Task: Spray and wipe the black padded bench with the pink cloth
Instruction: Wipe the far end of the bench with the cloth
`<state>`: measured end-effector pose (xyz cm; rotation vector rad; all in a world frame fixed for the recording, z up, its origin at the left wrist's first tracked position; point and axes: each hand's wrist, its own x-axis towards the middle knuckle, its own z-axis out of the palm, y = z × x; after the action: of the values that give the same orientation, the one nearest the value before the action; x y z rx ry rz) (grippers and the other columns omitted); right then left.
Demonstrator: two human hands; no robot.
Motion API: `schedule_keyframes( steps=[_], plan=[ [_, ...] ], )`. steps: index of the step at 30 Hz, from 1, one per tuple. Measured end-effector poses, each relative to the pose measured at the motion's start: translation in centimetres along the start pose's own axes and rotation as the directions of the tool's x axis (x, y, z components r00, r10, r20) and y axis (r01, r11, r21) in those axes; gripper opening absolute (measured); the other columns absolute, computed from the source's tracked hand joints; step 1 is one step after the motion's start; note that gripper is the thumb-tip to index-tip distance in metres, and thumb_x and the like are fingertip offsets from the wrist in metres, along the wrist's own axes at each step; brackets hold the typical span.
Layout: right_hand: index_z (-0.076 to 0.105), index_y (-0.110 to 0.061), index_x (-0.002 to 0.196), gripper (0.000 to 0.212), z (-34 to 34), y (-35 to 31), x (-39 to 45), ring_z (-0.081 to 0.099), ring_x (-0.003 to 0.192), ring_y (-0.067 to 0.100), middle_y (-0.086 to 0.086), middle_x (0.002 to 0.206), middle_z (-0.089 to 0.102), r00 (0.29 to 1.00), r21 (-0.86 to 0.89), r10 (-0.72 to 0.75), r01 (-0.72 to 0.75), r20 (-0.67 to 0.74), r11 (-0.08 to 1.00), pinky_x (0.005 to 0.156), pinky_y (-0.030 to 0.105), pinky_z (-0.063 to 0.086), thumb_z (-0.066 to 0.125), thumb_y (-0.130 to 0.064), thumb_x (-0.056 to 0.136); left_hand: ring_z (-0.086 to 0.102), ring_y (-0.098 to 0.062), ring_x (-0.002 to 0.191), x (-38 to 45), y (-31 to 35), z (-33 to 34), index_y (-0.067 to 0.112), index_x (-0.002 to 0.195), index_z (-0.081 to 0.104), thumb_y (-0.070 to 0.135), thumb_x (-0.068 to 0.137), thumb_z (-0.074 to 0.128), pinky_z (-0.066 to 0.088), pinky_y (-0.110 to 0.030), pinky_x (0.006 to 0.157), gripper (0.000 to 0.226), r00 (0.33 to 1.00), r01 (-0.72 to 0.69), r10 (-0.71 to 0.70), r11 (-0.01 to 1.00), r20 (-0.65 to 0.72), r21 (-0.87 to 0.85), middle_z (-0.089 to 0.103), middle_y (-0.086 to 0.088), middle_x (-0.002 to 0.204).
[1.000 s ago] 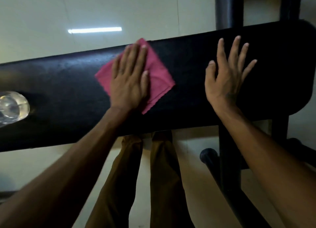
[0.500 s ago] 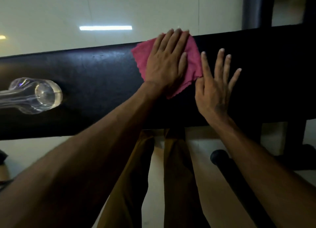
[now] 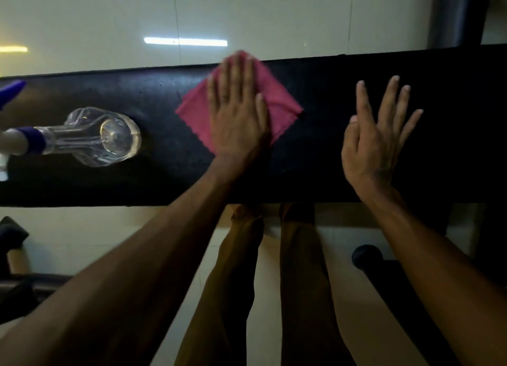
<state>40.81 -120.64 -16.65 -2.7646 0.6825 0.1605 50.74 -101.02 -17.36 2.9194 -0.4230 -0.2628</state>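
The black padded bench [image 3: 452,119] runs across the view from left to right. A pink cloth [image 3: 282,102] lies spread on its top, near the far edge. My left hand [image 3: 237,116] presses flat on the cloth, fingers pointing away from me. To the right of the cloth, my right hand [image 3: 375,135] rests on the bare padding with its fingers spread and holds nothing. A gap of padding separates it from the cloth. A clear spray bottle [image 3: 104,135] with a purple and white head stands on the bench to the left.
Pale floor tiles show beyond and below the bench. A dark upright post [image 3: 458,12] rises at the far right. A black padded bar [image 3: 367,256] juts out below my right arm. My legs in brown trousers [image 3: 274,283] stand under the near edge.
My left hand has slid the pink cloth leftwards, away from my right hand, which it nearly touched half a second ago. My right hand has stayed flat on the bench.
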Motion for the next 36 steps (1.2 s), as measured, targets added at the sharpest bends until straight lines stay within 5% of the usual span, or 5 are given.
schedule_keyframes(
  steps=[5, 14, 19, 25, 36],
  plan=[
    [0.017, -0.032, 0.159, 0.055, 1.1, -2.5, -1.4, 0.005, 0.155, 0.033, 0.015, 0.168, 0.008, 0.992, -0.074, -0.092, 0.098, 0.088, 0.992, 0.12, 0.066, 0.0, 0.028, -0.036, 0.106, 0.019, -0.025, 0.154, -0.9, 0.3, 0.4, 0.011, 0.158, 0.025, 0.036, 0.106, 0.029, 0.009, -0.043, 0.126, 0.058, 0.96, -0.28, 0.281, 0.959, 0.016, -0.037, 0.023, -0.013, 0.165],
    [0.009, -0.033, 0.16, 0.055, 0.1, -1.1, -1.1, -0.002, 0.155, 0.03, 0.013, 0.168, 0.0, 0.97, -0.097, -0.175, 0.194, 0.171, 0.976, 0.121, 0.061, -0.004, 0.018, -0.045, 0.107, 0.013, -0.031, 0.154, -6.4, -4.0, 0.2, 0.005, 0.158, 0.018, 0.034, 0.106, 0.028, 0.009, -0.05, 0.126, 0.061, 0.962, 0.262, -0.262, 0.965, -0.078, -0.017, 0.016, -0.017, 0.166],
    [0.012, -0.031, 0.16, 0.054, -0.2, 0.8, -1.0, -0.001, 0.154, 0.038, 0.014, 0.168, 0.003, 0.951, -0.124, -0.252, 0.276, 0.178, 0.953, 0.124, 0.057, 0.0, 0.02, -0.041, 0.107, 0.015, -0.027, 0.154, -10.2, 2.1, 2.2, 0.009, 0.159, 0.018, 0.044, 0.106, 0.024, 0.007, -0.049, 0.124, 0.065, 0.951, -0.297, 0.297, 0.955, 0.088, -0.014, 0.018, -0.016, 0.166],
    [0.011, -0.031, 0.161, 0.054, 0.0, 1.4, -0.4, 0.0, 0.154, 0.039, 0.014, 0.168, 0.003, 0.952, -0.16, -0.263, 0.287, 0.155, 0.944, 0.124, 0.055, -0.001, 0.024, -0.038, 0.108, 0.017, -0.024, 0.154, -11.2, -0.8, 2.4, 0.012, 0.159, 0.023, 0.064, 0.103, 0.029, 0.007, -0.045, 0.125, 0.077, 0.814, -0.572, 0.569, 0.82, 0.116, -0.007, 0.022, -0.012, 0.165],
    [0.013, -0.034, 0.16, 0.054, 0.6, 0.4, -1.0, 0.004, 0.154, 0.037, 0.012, 0.168, 0.007, 0.969, -0.16, -0.226, 0.24, 0.1, 0.958, 0.124, 0.057, 0.003, 0.023, -0.04, 0.108, 0.005, -0.031, 0.155, -15.2, -10.6, 0.0, 0.011, 0.16, 0.004, 0.069, 0.098, 0.022, 0.005, -0.052, 0.125, 0.087, 0.985, -0.104, 0.089, 0.99, 0.147, 0.098, 0.005, -0.016, 0.167]
  ],
)
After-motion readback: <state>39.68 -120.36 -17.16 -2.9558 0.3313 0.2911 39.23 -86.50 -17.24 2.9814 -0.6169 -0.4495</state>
